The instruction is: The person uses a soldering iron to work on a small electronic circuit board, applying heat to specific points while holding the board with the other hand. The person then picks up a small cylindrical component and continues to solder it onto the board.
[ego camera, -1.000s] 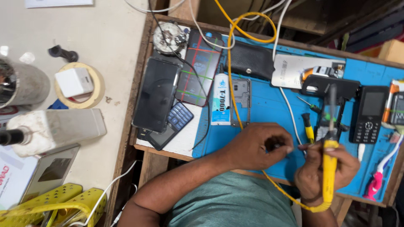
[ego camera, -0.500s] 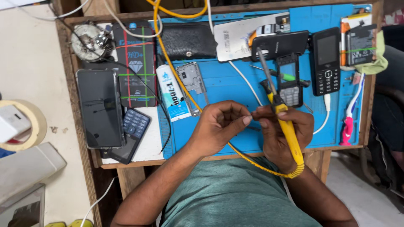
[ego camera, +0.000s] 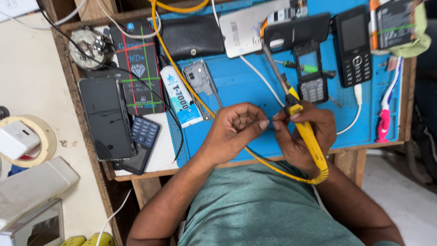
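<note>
My right hand (ego camera: 304, 132) grips a yellow-handled soldering iron (ego camera: 307, 136), its metal tip pointing up toward a black phone (ego camera: 298, 30). My left hand (ego camera: 236, 130) is curled, its fingertips meeting the right hand's fingertips around something very small that I cannot make out. Both hands hover over the blue work mat (ego camera: 248, 86). An opened keypad phone (ego camera: 311, 72) with a green screwdriver (ego camera: 306, 68) lies just beyond the right hand. A grey phone frame (ego camera: 200, 83) and a white glue tube (ego camera: 180, 96) lie left of the hands.
A black smartphone (ego camera: 106, 117), a small keypad handset (ego camera: 142, 142) and a boxed screen protector (ego camera: 138, 68) sit at left. A black pouch (ego camera: 192, 36), white power bank (ego camera: 248, 28), black keypad phone (ego camera: 354, 44), pink toothbrush (ego camera: 385, 119) and tape roll (ego camera: 35, 136) surround the mat.
The view has shifted so the bench sits further left and nearer. My hands have come together at the fingertips, and the soldering iron stays in my right hand.
</note>
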